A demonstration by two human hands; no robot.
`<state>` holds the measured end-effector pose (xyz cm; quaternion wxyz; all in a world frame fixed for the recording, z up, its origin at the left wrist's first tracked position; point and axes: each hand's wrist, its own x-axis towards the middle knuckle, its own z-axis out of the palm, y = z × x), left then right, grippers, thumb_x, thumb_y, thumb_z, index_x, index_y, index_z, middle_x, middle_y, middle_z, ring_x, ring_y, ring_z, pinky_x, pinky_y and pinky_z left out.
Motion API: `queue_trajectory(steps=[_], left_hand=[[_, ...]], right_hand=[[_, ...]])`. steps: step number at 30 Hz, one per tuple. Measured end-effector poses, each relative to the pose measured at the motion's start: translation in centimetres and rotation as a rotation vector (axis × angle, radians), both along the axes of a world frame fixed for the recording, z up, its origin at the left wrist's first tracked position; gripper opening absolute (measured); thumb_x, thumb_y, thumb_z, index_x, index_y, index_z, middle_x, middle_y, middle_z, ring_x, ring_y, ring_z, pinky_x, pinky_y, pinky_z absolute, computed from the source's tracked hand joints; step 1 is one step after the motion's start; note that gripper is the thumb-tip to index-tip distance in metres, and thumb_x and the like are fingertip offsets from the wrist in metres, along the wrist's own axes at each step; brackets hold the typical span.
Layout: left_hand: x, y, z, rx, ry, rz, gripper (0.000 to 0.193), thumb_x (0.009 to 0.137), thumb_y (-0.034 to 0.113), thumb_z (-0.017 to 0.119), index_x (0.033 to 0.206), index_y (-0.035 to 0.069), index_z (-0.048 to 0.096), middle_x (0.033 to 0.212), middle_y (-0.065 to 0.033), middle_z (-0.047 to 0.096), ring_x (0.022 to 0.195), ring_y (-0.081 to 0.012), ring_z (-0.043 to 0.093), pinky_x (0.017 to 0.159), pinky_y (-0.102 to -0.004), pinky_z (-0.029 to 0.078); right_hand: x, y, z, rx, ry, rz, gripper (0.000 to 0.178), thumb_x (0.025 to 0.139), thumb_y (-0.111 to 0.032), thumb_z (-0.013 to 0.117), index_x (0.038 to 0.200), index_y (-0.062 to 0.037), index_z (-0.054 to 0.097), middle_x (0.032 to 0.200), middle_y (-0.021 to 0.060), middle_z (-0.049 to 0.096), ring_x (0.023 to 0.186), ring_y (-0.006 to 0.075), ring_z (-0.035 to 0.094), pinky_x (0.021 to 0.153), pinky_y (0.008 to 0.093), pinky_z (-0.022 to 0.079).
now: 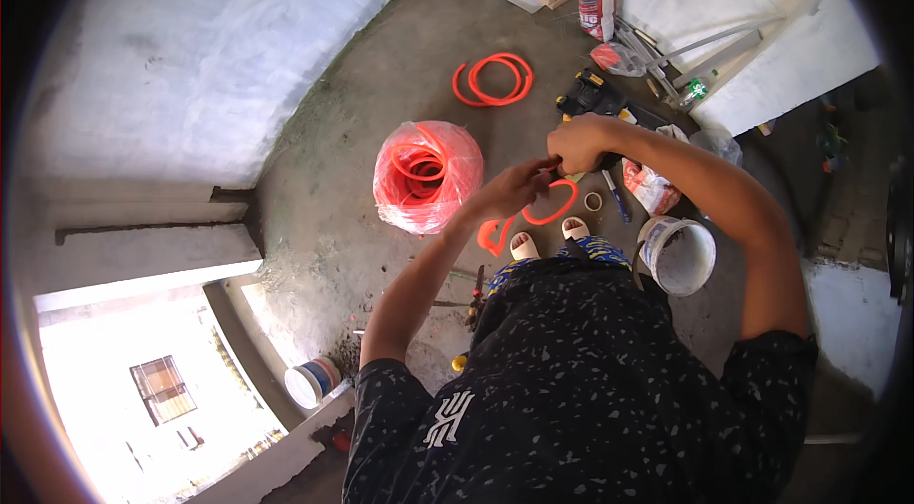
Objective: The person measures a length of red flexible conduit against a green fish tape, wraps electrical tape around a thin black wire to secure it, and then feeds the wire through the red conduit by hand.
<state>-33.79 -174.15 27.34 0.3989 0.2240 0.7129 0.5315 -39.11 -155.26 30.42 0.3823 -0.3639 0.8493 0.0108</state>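
My left hand (520,185) and my right hand (577,143) meet in front of me, above the floor. The right is closed in a fist, its fingertips turned toward the left hand's fingers. The left is bent with its fingers drawn together. Something small and dark shows between them, too small to name. Just below the hands curves a loop of orange hose (549,217); whether either hand holds it, I cannot tell. To the left stands a big coil of orange hose (428,204) wrapped in clear film. A shorter loose coil of orange hose (493,105) lies farther off.
Beside my feet are a tape roll (593,201), a blue-handled tool (619,199) and a white bucket (684,261). Behind my right hand sits a black-and-yellow tool case (583,95). Metal bars (719,57) lean at the right wall. Another bucket (309,384) lies at lower left.
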Motion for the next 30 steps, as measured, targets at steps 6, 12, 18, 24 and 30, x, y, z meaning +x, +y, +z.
queue_trajectory(steps=[6, 12, 18, 24, 30], left_hand=[[0.7, -2.1, 1.5, -0.031, 0.249, 0.015, 0.043, 0.1, 0.029, 0.046, 0.135, 0.003, 0.046, 0.077, 0.0007, 0.048, 0.069, -0.0089, 0.046, 0.062, -0.0262, 0.042], [0.9, -3.2, 0.8, -0.046, 0.079, 0.032, 0.044, 0.099, 0.031, 0.048, 0.134, 0.004, 0.046, 0.073, 0.0036, 0.045, 0.063, -0.006, 0.041, 0.056, -0.0234, 0.038], [1.0, -3.6, 0.7, -0.079, 0.058, 0.015, 0.042, 0.097, 0.025, 0.05, 0.136, 0.009, 0.046, 0.086, -0.0016, 0.058, 0.067, -0.009, 0.052, 0.051, -0.027, 0.048], [1.1, -4.4, 0.1, -0.068, 0.01, 0.056, 0.046, 0.095, 0.027, 0.056, 0.134, 0.005, 0.047, 0.085, -0.0026, 0.057, 0.067, -0.0095, 0.05, 0.057, -0.0261, 0.045], [1.2, -5.7, -3.9, -0.087, -0.06, 0.067, 0.051, 0.095, 0.05, 0.047, 0.119, 0.005, 0.049, 0.08, -0.005, 0.052, 0.066, -0.0118, 0.048, 0.057, -0.0287, 0.042]], right_hand=[[-0.4, 4.2, 2.1, -0.079, -0.124, -0.125, 0.021, 0.075, -0.03, 0.062, 0.084, -0.0149, 0.074, 0.079, 0.0067, 0.07, 0.077, 0.0257, 0.067, 0.068, 0.0393, 0.051], [1.0, 4.4, 3.7, -0.07, 0.037, -0.195, 0.022, 0.073, -0.025, 0.06, 0.087, -0.0151, 0.074, 0.082, 0.0037, 0.072, 0.08, 0.0244, 0.068, 0.071, 0.0383, 0.051], [1.1, 4.0, 3.9, -0.046, 0.014, -0.195, 0.025, 0.075, -0.027, 0.06, 0.092, -0.0156, 0.074, 0.086, 0.0073, 0.071, 0.082, 0.0271, 0.068, 0.073, 0.0394, 0.051], [1.5, 2.8, 5.2, -0.046, -0.005, -0.178, 0.025, 0.075, -0.025, 0.058, 0.091, -0.0142, 0.073, 0.089, 0.0095, 0.07, 0.084, 0.0298, 0.067, 0.073, 0.0416, 0.051], [2.6, 1.4, 3.0, 0.03, 0.161, -0.058, 0.023, 0.075, -0.026, 0.058, 0.085, -0.0116, 0.073, 0.085, 0.0125, 0.07, 0.081, 0.0331, 0.067, 0.07, 0.0418, 0.052]])
